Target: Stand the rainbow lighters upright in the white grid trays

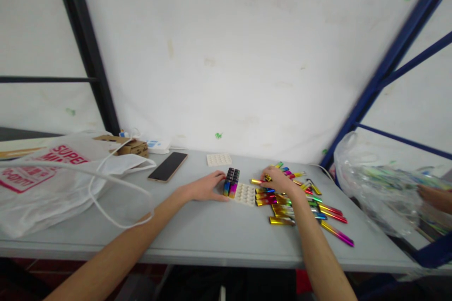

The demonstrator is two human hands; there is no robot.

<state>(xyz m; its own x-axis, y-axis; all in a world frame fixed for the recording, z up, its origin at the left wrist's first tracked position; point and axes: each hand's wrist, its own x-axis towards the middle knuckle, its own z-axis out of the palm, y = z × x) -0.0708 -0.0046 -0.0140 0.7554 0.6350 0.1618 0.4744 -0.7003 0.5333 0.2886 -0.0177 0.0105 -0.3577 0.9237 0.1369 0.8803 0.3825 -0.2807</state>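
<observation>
Here the left hand (206,187) lies flat, fingers together, against the dimpled white tray (243,193); at three o'clock, the right hand (278,179) pinches one glossy rainbow tube (257,181).

Open bench (197,230) runs along the near edge, giving both forearms a clear lane in. On the left, a white plastic bag (42,183) with looping handles and a phone (168,166) crowd the way; on the right, scattered metallic tubes (300,207) and a clear bag (374,188) hem the side.
</observation>
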